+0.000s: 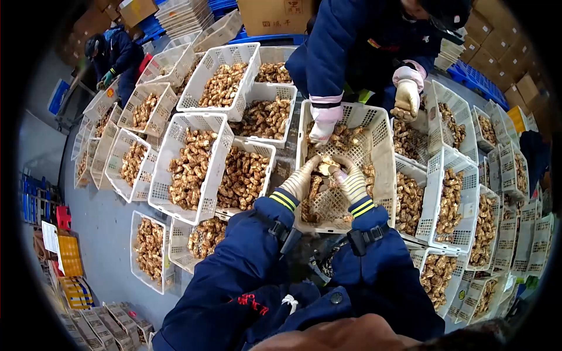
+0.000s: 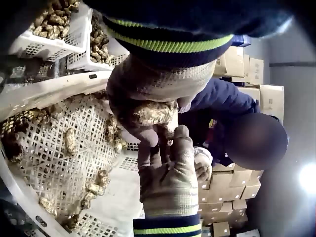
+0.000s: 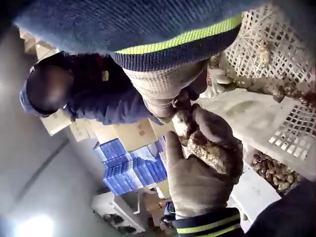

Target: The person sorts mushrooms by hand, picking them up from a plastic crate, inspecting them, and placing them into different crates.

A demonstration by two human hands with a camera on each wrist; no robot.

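Note:
Wearing dirty pale work gloves, my two hands meet over a white perforated crate. My left hand grips a brown-and-white mushroom across its palm and fingers. The fingers of my right hand pinch at a paler mushroom piece beside it; the head view shows the pale part between both hands. Inside the crate, scattered mushrooms lie along the walls and on the mesh bottom. Part of the held mushroom is hidden behind my fingers.
Opposite me a person in a dark blue jacket has one gloved hand in the same crate. Crates full of mushrooms crowd the left, and more crates stand at the right. Another person works at far left.

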